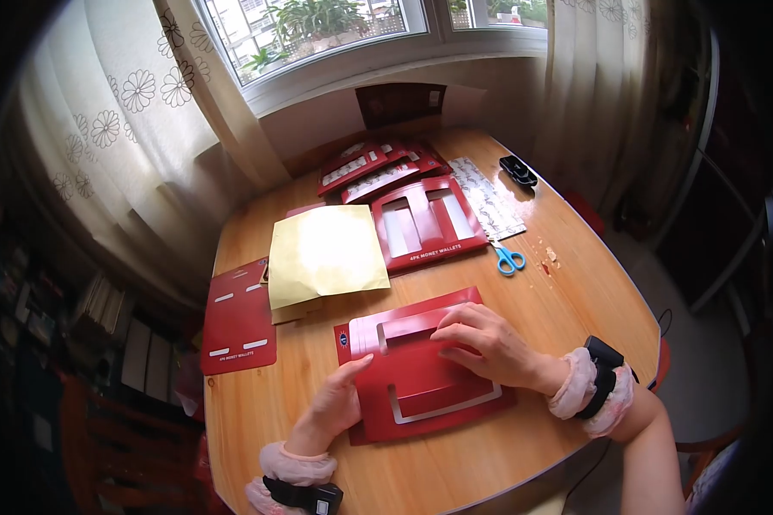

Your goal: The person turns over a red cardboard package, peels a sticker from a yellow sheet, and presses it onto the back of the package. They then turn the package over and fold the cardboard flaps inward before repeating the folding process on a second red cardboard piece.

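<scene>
A red cardboard packaging sleeve (429,378) with cut-out windows and a small blue logo lies at the table's near side, and white shows through its openings. My left hand (335,399) grips the sleeve's left edge, thumb on top and the other fingers mostly hidden. Over the upper right part, my right hand (485,343) rests with bent, parted fingers, its fingertips right at the upper window. Just beyond are a stack of yellow paper sheets (326,257) and a similar red pack (429,219) printed "4PK MONEY WALLETS".
A flat red card (239,322) lies at the left edge. Several red packs (378,176) are piled at the back. Blue-handled scissors (508,259), a patterned sheet (489,199), a black object (518,172) and small scraps (550,255) lie on the right.
</scene>
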